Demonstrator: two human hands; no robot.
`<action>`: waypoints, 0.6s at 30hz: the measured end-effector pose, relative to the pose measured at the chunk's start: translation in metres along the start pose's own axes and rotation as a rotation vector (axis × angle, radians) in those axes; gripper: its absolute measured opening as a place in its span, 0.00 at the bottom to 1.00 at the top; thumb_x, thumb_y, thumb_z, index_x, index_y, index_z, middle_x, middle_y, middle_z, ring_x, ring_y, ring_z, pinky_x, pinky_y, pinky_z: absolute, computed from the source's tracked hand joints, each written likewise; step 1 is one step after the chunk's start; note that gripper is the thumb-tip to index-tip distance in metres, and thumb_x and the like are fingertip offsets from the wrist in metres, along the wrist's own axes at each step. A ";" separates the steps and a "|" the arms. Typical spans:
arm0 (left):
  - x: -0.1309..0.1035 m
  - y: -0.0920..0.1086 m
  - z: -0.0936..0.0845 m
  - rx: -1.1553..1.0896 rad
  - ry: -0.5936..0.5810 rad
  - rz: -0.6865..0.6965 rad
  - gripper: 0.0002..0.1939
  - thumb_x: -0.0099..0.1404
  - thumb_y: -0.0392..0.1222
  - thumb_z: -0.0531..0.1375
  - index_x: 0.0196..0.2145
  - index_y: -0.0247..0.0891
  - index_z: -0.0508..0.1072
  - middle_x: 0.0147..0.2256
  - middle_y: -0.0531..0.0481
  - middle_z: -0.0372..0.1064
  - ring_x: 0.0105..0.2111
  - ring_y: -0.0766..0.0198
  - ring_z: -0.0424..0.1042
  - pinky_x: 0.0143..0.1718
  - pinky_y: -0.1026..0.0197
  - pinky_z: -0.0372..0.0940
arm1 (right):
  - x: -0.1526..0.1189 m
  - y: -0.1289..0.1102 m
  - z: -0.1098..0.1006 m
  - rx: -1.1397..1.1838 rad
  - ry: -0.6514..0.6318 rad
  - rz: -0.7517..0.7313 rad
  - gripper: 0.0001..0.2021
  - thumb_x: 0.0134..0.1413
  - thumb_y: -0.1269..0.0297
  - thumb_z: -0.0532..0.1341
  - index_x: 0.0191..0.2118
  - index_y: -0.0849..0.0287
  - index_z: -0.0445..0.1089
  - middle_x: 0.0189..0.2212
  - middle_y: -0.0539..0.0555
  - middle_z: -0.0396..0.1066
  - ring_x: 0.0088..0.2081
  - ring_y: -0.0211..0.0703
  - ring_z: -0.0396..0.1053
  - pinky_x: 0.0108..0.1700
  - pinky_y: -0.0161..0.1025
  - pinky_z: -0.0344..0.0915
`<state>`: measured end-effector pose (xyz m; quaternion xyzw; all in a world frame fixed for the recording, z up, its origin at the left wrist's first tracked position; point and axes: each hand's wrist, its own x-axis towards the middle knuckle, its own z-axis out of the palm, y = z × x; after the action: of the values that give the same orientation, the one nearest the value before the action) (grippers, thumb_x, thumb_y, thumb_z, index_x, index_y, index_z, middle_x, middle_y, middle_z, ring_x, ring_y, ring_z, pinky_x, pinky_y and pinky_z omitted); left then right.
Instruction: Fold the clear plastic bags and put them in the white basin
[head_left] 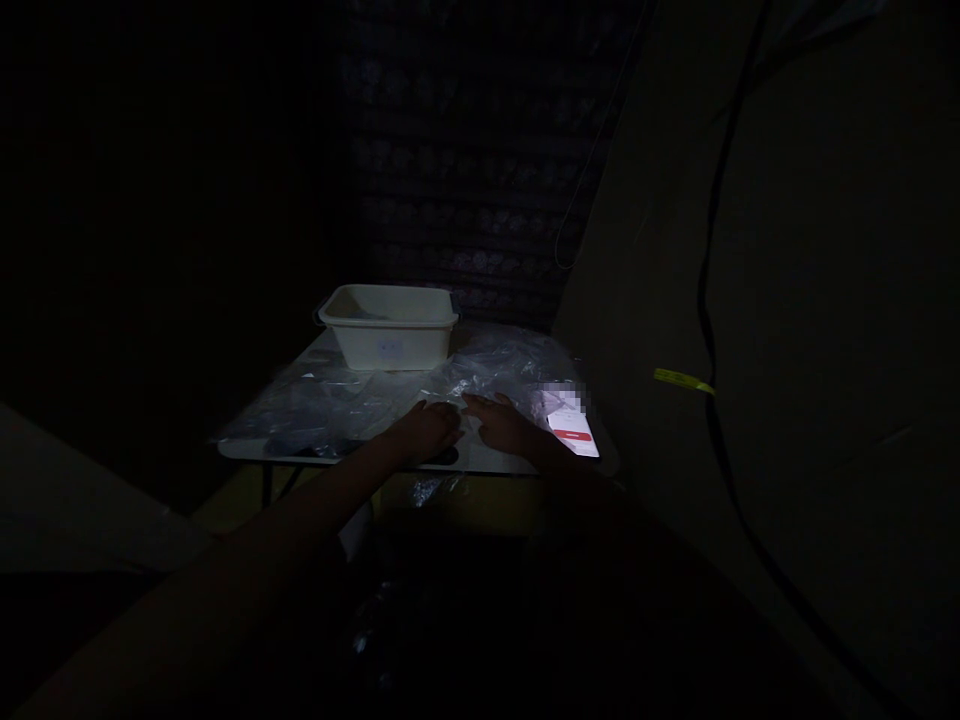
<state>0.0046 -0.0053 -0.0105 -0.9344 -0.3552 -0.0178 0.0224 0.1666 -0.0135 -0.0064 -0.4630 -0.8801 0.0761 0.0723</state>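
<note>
In the dim head view, my left hand [429, 430] is at the near middle of a white table [480, 458], fingers curled down into thin clear plastic [487, 370]. Close on its right, my right hand [499, 422] has its fingers bent together at the same crumpled plastic, with a small gap between the two hands. Both appear to pinch it, though darkness blurs the fingertips. A dark object [447, 456], its kind unclear, lies under my left hand at the table's front edge. Some plastic hangs below that edge.
A cream plastic tub [394, 345] with side handles stands at the table's back left. A lit phone [574, 430] lies at the right edge. On the right, a dark cable [709, 250] with a yellow tag [682, 380] runs down a board-like wall [817, 330].
</note>
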 end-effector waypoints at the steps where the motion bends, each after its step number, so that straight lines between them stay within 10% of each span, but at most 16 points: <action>1: 0.000 0.000 0.000 -0.003 -0.002 0.001 0.20 0.59 0.48 0.39 0.39 0.35 0.61 0.44 0.41 0.58 0.43 0.59 0.57 0.42 0.52 0.49 | 0.000 0.000 0.000 0.002 0.000 0.002 0.31 0.35 0.77 0.45 0.52 0.64 0.44 0.51 0.58 0.49 0.52 0.37 0.44 0.51 0.48 0.37; 18: -0.002 0.003 0.001 0.039 -0.004 -0.009 0.19 0.59 0.46 0.40 0.43 0.35 0.58 0.45 0.40 0.56 0.44 0.56 0.57 0.39 0.52 0.52 | -0.006 -0.001 -0.004 -0.059 -0.005 -0.037 0.26 0.36 0.77 0.46 0.47 0.60 0.54 0.50 0.56 0.52 0.51 0.38 0.48 0.50 0.48 0.38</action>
<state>0.0056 -0.0089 -0.0118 -0.9321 -0.3599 -0.0089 0.0399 0.1700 -0.0192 -0.0030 -0.4482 -0.8907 0.0498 0.0577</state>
